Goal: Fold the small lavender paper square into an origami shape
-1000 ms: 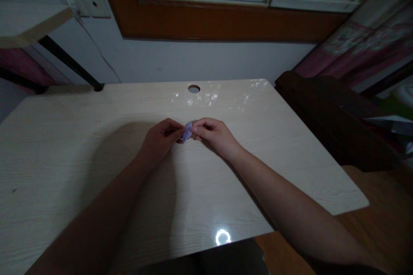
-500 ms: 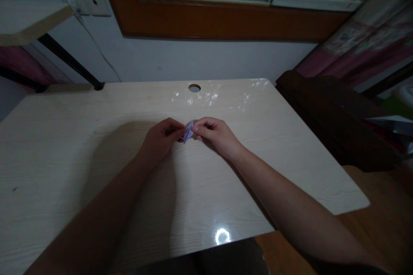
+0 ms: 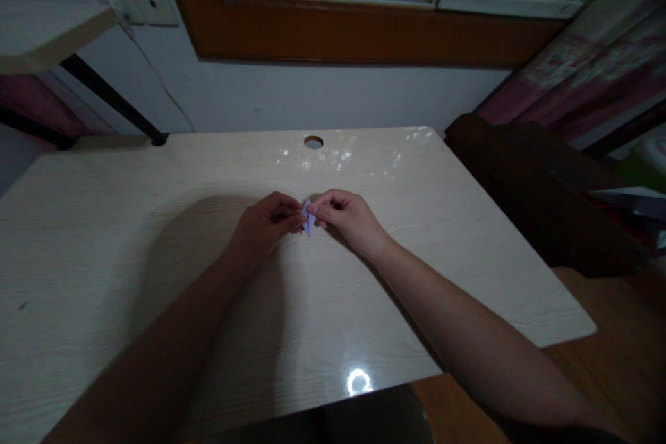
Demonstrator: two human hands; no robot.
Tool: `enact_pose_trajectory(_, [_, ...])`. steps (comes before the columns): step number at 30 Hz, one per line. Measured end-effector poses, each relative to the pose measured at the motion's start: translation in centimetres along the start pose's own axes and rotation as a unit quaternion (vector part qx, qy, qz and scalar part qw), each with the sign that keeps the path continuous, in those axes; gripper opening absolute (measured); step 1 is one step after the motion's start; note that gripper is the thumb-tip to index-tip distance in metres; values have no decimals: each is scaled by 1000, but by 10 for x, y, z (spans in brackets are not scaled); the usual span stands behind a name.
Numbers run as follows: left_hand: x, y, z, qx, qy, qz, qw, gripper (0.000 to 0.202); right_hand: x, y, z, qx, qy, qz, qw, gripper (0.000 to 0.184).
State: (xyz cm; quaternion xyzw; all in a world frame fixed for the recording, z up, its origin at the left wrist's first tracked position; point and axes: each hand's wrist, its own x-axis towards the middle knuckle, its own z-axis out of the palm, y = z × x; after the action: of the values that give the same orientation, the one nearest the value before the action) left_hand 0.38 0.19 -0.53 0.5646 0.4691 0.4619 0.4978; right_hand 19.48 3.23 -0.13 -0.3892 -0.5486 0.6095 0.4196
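Note:
A small piece of folded purple paper [image 3: 309, 223] is pinched between my two hands, over the middle of the pale desk [image 3: 416, 243]. My left hand [image 3: 269, 220] grips its left side with thumb and fingers closed. On the opposite side, my right hand [image 3: 347, 216] pinches the paper between thumb and forefinger. The paper stands nearly upright in view, pointed at its top and bottom, with a crease down the middle. Parts of it are hidden behind my fingertips.
A round cable hole [image 3: 313, 143] pierces the desk near its back edge. Black shelf legs [image 3: 117, 100] stand at the back left. Against the wall are sockets [image 3: 150, 3] with a cable; a dark wooden piece of furniture [image 3: 541, 194] is beyond the right edge.
The folded paper has turned from a slant to almost upright. My left hand has shifted slightly right and its thumb lower; my right hand stays nearly in place.

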Motion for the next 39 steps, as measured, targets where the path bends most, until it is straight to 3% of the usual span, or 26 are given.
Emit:
enact_pose_trajectory(7, [2, -2, -1, -18, -6, -5, 1000, 32, -1, -1, 3, -23, 1, -22, 999, 32])
enact_pose_trajectory(17, [4, 2, -2, -31, 62, 2, 998, 36, -2, 0, 5, 28, -43, -8, 999, 31])
enact_pose_trajectory(27, [4, 0, -1, -28, 48, -17, 998, 34, -2, 2, 2, 0, -38, 2, 999, 32])
enact_pose_trajectory(34, [4, 7, -5, 74, 45, -1, 996, 23, -3, -2, 1, -34, -44, 12, 998, 36])
enact_pose_trajectory(39, [4, 12, -5, 41, 46, -17, 998, 20, -2, 0, 1, -24, -44, -1, 999, 33])
